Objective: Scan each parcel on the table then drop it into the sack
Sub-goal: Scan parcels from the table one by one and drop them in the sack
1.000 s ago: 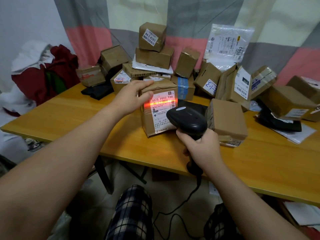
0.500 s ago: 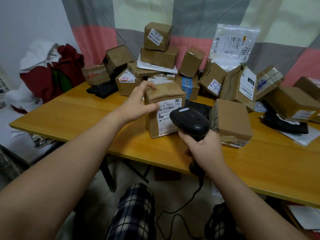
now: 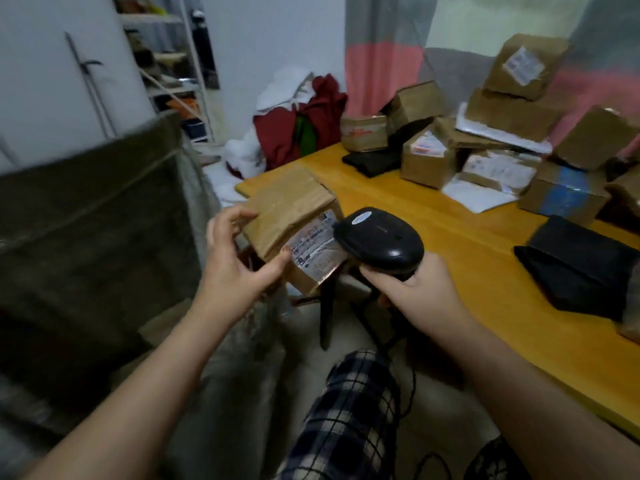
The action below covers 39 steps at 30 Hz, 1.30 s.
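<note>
My left hand (image 3: 235, 261) grips a brown cardboard parcel (image 3: 291, 209) with a white label, held in the air past the left end of the wooden table (image 3: 485, 258). My right hand (image 3: 412, 289) holds the black handheld scanner (image 3: 379, 237) by its handle, its head right beside the parcel's label. A dark olive sack (image 3: 90, 230) stands open-topped at the left, close to the parcel. Several more brown parcels (image 3: 429, 157) are piled at the back of the table.
A black bag parcel (image 3: 581, 268) lies on the table at the right. Red and white cloth (image 3: 298, 126) is heaped behind the table's left end. A shelf unit (image 3: 173, 64) stands at the back left. The scanner's cable hangs down by my checked trousers (image 3: 346, 420).
The red scan line went out. My left hand lifted the parcel off the table and carried it left toward the sack; my view swung left with it. The scanner stayed in my right hand.
</note>
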Each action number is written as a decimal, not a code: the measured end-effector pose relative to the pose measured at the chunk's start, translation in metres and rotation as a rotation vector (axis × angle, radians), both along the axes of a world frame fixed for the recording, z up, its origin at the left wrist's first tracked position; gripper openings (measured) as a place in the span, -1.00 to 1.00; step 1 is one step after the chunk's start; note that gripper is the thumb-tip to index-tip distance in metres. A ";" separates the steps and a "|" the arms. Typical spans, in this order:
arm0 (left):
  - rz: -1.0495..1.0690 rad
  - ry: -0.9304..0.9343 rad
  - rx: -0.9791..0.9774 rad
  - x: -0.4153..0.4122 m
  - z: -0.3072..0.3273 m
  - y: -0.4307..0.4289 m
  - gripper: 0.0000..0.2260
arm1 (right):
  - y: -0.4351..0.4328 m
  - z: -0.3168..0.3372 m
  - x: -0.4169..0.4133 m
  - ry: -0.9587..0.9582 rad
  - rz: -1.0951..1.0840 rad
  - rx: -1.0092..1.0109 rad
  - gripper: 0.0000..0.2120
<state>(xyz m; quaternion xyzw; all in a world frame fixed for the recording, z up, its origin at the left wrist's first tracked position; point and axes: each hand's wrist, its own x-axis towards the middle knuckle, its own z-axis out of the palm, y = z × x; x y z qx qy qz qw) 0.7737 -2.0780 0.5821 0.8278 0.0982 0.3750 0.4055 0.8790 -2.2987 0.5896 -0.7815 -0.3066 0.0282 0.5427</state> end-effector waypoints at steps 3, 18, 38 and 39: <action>0.206 0.012 -0.002 -0.051 -0.027 0.028 -0.40 | 0.049 -0.023 -0.011 0.044 0.141 -0.088 -0.81; 0.477 0.264 -0.796 -0.069 -0.134 0.106 -0.47 | 0.172 -0.158 -0.021 0.105 0.171 -0.447 -0.48; 0.243 0.344 -0.886 -0.043 -0.140 0.105 -0.60 | 0.159 -0.176 -0.020 0.355 -0.132 0.018 -0.46; 0.238 0.356 -0.882 -0.045 -0.141 0.105 -0.60 | 0.161 -0.176 -0.017 0.331 -0.156 0.006 -0.42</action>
